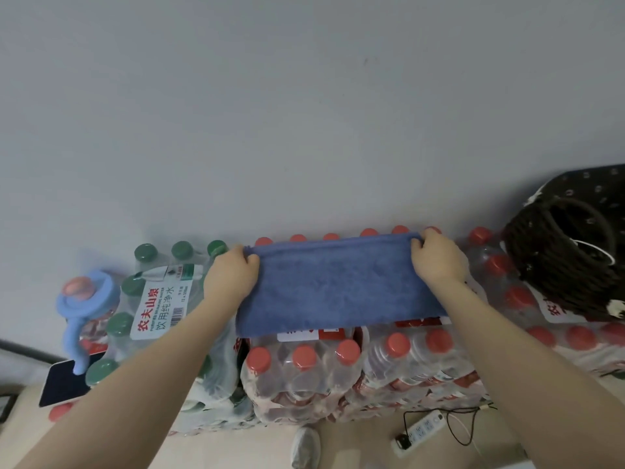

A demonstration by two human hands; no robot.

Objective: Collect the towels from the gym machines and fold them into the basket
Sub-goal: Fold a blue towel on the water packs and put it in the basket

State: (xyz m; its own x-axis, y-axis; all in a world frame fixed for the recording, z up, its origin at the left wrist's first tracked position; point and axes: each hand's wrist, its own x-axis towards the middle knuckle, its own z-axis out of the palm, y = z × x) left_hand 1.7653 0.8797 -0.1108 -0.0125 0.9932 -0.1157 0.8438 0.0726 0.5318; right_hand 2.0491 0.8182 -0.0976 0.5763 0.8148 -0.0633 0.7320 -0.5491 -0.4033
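Now, wall: pale grey, filling the upper half of the view.
Bottle packs [338, 367]: shrink-wrapped water, red caps centre and right, green caps left, stacked against the wall and serving as the surface.
Basket [568, 252]: dark woven, on the packs at far right, tipped so its mouth faces the camera.
Towel [338, 286]: blue, lying flat on the red-capped packs, long axis running left to right, spanning between both hands.
Left hand [231, 275]: fingers curled, pinching the towel's far left corner.
Right hand [438, 258]: pinching the far right corner, and the nearer one to the basket.
Next move, my guess: a fold, then carry it right.
Power strip [419, 431]: on the floor below.
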